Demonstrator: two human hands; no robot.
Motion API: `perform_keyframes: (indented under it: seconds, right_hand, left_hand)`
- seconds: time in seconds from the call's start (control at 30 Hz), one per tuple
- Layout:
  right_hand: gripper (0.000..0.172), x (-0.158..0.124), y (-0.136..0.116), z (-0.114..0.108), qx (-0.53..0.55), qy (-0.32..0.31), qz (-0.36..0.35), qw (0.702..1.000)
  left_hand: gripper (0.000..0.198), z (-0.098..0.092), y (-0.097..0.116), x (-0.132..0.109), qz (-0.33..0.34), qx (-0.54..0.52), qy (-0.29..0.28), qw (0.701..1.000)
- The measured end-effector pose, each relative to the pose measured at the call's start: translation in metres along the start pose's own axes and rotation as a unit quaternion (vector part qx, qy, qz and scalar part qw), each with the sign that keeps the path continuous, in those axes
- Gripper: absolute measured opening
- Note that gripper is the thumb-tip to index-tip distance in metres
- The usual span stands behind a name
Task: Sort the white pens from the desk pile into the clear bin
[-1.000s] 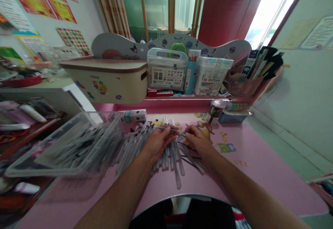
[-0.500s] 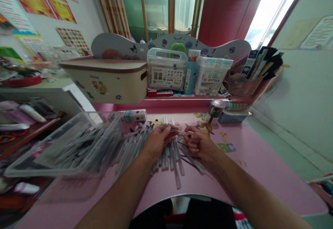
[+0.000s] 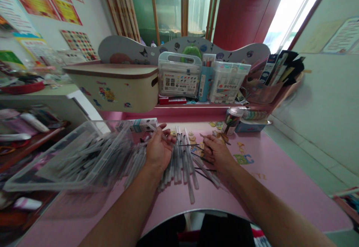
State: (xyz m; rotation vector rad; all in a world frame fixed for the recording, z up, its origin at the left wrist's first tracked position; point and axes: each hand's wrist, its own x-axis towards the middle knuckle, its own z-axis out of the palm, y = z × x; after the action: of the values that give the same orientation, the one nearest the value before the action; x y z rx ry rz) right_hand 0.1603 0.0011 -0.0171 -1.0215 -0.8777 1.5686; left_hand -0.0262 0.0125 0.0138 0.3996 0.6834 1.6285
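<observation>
Grip: the left hand (image 3: 159, 150) is clamped on a clear tube (image 3: 152, 127). The right hand's (image 3: 218, 151) fingers curl; I cannot tell whether they pinch anything. Loose tubes (image 3: 183, 164) clutter the desk (image 3: 275, 187) between, hemmed by a plastic bin (image 3: 42, 186), a white box (image 3: 144, 124) and a jar (image 3: 232, 121).

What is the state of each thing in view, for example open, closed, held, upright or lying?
Left hand: fingers bent, holding a clear tube
Right hand: fingers curled; whether it grips something, I cannot tell
Loose tubes: lying on the desk
Clear bin: open, with slim pieces inside
Cream box: lid on
Carrying case: closed, upright
Curtain: gathered to one side
</observation>
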Motion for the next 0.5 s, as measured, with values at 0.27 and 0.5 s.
perform_keyframes:
  seconds: [0.27,0.5]
  right_hand:
    - [0.024,0.0,-0.004,-0.001,0.045,0.096,-0.104,0.989]
    - [0.022,-0.006,-0.005,0.008,0.001,0.088,-0.133,0.987]
  left_hand:
    - [0.011,0.006,0.003,-0.004,0.008,-0.053,0.039,0.998]
    - [0.02,0.009,-0.019,-0.019,-0.145,-0.001,-0.008,0.989]
